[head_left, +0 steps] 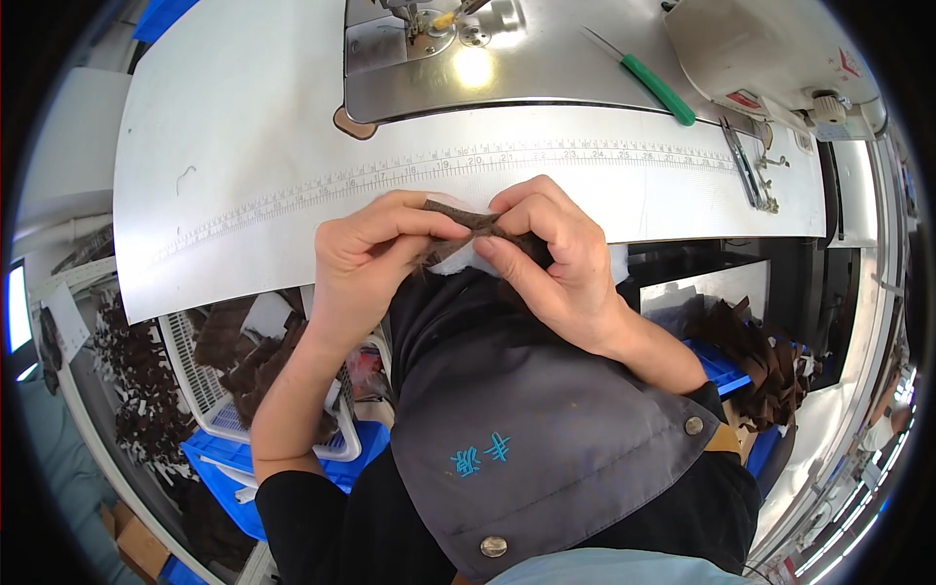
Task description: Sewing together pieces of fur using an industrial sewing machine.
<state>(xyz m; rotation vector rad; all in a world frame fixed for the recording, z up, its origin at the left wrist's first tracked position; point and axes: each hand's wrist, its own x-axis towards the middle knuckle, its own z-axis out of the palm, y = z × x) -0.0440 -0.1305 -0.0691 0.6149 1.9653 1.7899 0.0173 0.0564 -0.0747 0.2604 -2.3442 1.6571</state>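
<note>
Over the table's near edge, both my hands grip one small piece of brown fabric [456, 212] with a white layer [456, 259] showing on its lower side. My left hand [375, 244] pinches its left part between thumb and fingers. My right hand [558, 261] has its thumb and bent fingers closed on the right part. The two sets of fingertips nearly meet at the middle of the piece, and they cover much of it. Some brown cloth is tucked behind the right fingers.
Ahead stands a sewing machine [507, 83] with a metal bed. A green-handled awl [655, 88] and tweezers [745, 166] lie at the right. A printed ruler scale [390, 175] crosses the white table [224, 117]. Below left, a white basket [185, 361] holds brown pieces; more brown cloth [770, 366] hangs right.
</note>
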